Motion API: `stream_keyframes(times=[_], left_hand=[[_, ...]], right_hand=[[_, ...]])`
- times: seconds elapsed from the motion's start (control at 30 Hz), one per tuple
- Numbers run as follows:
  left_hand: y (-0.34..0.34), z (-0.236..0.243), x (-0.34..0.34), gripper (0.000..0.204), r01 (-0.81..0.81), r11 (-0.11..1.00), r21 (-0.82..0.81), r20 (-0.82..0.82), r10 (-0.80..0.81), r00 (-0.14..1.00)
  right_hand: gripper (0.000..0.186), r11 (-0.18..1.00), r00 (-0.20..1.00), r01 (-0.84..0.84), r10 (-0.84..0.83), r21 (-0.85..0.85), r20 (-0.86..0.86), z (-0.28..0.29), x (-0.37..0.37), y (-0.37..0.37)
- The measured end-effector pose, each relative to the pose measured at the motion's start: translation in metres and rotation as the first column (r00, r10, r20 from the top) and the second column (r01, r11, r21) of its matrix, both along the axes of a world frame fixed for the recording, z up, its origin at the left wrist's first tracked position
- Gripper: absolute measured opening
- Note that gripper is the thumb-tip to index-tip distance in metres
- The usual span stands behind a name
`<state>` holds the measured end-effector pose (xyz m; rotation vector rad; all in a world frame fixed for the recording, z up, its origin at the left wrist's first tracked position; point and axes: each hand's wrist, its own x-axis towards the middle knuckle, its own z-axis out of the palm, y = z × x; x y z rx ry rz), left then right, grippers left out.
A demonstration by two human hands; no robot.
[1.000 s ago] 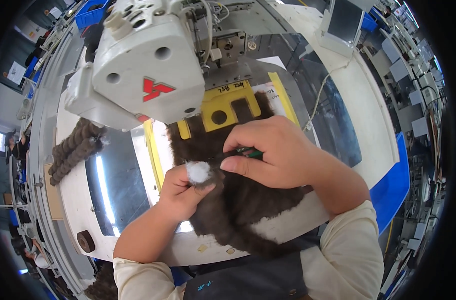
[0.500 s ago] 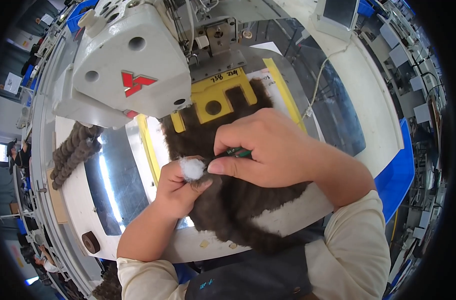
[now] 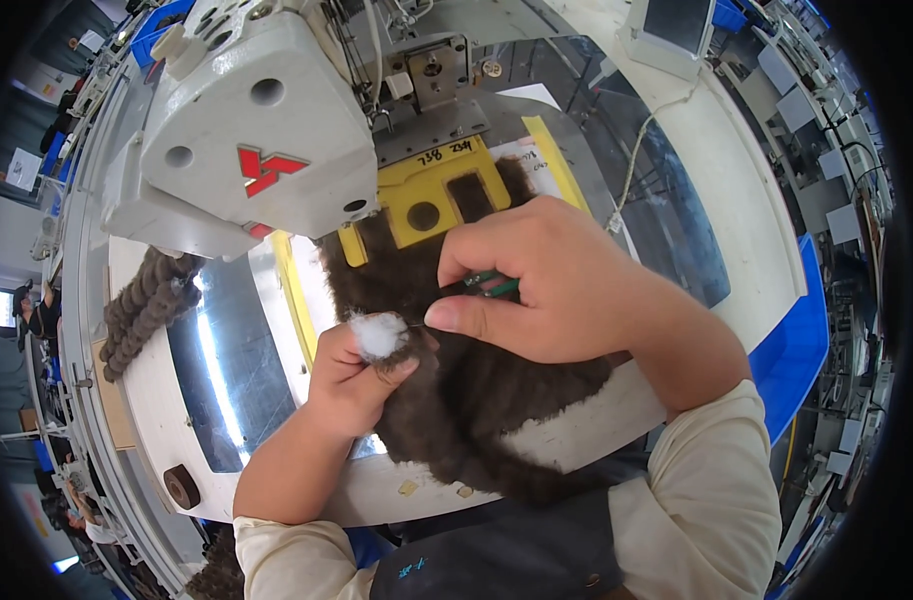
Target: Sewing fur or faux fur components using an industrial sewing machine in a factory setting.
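My left hand (image 3: pixel 348 382) is closed on a fold of dark brown fur fabric (image 3: pixel 496 410), thumb pressed against the fingers. A tuft of white stuffing (image 3: pixel 378 337) sits at its fingertips, on the fur. Just to the right, my right hand (image 3: pixel 551 285) is closed around a small green-handled tool (image 3: pixel 498 288), which looks like thread snips; its working end is mostly hidden by the fingers. Thumb and forefinger of that hand are pinched near the stuffing. The fur spreads beneath both hands and over the table's front edge.
A white sewing machine head (image 3: pixel 246 130) stands at the upper left. Its yellow template frame (image 3: pixel 446 213) lies over the fur's far part. Rolled brown fur (image 3: pixel 148 305) rests at the left, with a brown tape roll (image 3: pixel 182 486) nearer. A blue bin (image 3: pixel 791 340) is at the right.
My right hand has drawn slightly to the right, away from the stuffing, with the green-handled tool in it. The left hand keeps its grip on the fur and has barely shifted.
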<state>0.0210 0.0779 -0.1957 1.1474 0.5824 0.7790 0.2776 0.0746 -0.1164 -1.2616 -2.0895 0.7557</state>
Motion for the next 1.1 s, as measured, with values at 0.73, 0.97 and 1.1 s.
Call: stream_keyframes(times=[0.73, 0.97, 1.1], left_hand=[[-0.001, -0.002, -0.001, 0.015, -0.032, 0.999, 0.044, -0.029, 0.033, 0.999], [-0.002, -0.001, 0.004, 0.012, -0.047, 0.980, 0.192, -0.111, 0.070, 0.991], [-0.001, 0.000, 0.005, 0.010, -0.048, 0.975, 0.218, -0.129, 0.077, 0.989]], right_hand=[[0.024, 0.997, 1.000, -0.011, 0.010, -0.071, -0.005, 0.004, -0.005, -0.004], [0.023, 0.999, 0.998, -0.026, 0.028, -0.032, 0.048, -0.001, -0.014, -0.006], [0.023, 0.999, 0.998, -0.034, 0.035, -0.030, 0.054, -0.004, -0.016, -0.006]])
